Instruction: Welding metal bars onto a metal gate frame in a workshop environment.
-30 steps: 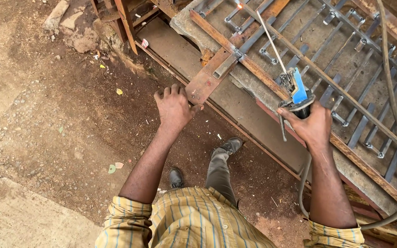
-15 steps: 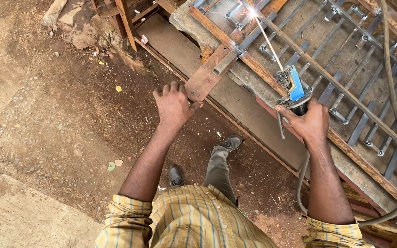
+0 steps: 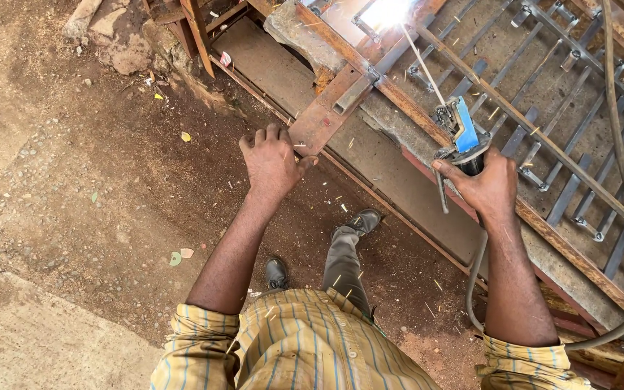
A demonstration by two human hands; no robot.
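Bare dirt ground (image 3: 74, 180) lies beneath you, beside a metal grille frame (image 3: 543, 137) on a slab. Your right hand (image 3: 487, 189) grips the blue electrode holder (image 3: 462, 130) tightly, its rod (image 3: 420, 61) sparking at the frame. Your left hand (image 3: 272, 162), fingers spread, presses a rusty flat bar (image 3: 326, 119).

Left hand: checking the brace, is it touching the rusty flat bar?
Touching. Head view shows the left hand pressed against the rusty flat bar's end.

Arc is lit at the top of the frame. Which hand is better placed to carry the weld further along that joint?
Right. The right hand grips the electrode holder, its rod reaching the arc. The left hand only steadies the rusty flat bar, away from the joint.
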